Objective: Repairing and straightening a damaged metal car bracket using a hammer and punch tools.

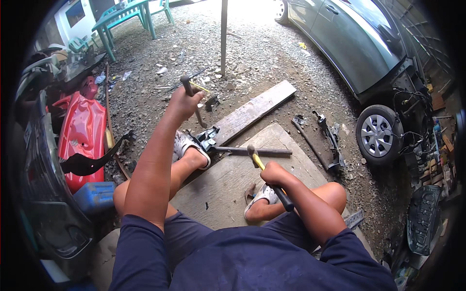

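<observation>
My left hand [183, 103] is closed around a dark metal rod [199, 118], held nearly upright, its blunt top showing above the fist. The rod's lower end is close to a bent, shiny metal bracket [208, 139]; whether they touch I cannot tell. Wrapped round a hammer [260, 162] with a yellow and black handle, my right hand [275, 174] is over the slab, the hammer's head pointing away from me. A dark metal pipe [262, 152] runs from the bracket across the slab, just beyond the hammer head. My left foot in a white clog [182, 143] is beside the bracket.
A wooden plank [262, 107] extends from the bracket over gravel, beyond the flat slab [213, 194]. Another pipe [310, 145] and a broken car part [331, 138] lie to the right, near a wheel [376, 132]. A red panel [83, 131] and blue container [95, 196] are left.
</observation>
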A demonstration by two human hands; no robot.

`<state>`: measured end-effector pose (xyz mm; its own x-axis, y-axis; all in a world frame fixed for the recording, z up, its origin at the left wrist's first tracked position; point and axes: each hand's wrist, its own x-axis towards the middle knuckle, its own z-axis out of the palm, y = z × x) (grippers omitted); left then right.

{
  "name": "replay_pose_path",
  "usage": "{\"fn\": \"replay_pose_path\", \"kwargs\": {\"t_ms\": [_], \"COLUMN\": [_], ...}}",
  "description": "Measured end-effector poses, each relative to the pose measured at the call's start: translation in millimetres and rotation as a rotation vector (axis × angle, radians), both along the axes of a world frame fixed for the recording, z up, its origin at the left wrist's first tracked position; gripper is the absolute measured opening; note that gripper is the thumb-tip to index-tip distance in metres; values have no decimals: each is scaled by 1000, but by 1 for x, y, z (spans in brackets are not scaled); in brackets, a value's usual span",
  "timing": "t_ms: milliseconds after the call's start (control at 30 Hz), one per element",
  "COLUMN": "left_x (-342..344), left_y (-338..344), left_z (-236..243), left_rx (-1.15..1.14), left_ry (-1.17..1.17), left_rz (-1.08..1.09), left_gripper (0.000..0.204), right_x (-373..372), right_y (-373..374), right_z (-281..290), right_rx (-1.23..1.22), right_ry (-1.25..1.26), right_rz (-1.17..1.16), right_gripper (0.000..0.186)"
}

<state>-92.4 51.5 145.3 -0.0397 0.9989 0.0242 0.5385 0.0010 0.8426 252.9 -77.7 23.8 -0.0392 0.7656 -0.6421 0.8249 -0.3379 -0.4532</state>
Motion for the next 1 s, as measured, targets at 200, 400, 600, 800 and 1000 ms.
{"fn": "replay_pose_path", "kwargs": {"t_ms": [200,400,600,800,1000], "left_x": [16,-4,-19,32,67], "left_y": [-72,-88,-94,-120,-129], "left_z": [62,17,-97,-192,-178], "left_rx": [-8,-45,-104,-476,-863], "left_ry": [75,49,-110,-80,-655], "left_rz": [-69,65,110,-21,-220], "left_gripper": [33,29,29,29,46], "right_x": [-26,-26,-43,-56,-72], "right_y": [-39,-50,-55,-63,-28], "right_z": [-74,-84,-79,-82,-99], "right_rx": [-114,-165,-191,-296,-117], "right_ry": [-158,-74,-261,-333,487], "right_rz": [273,277,534,603,347], "right_gripper": [35,39,49,72,59]}}
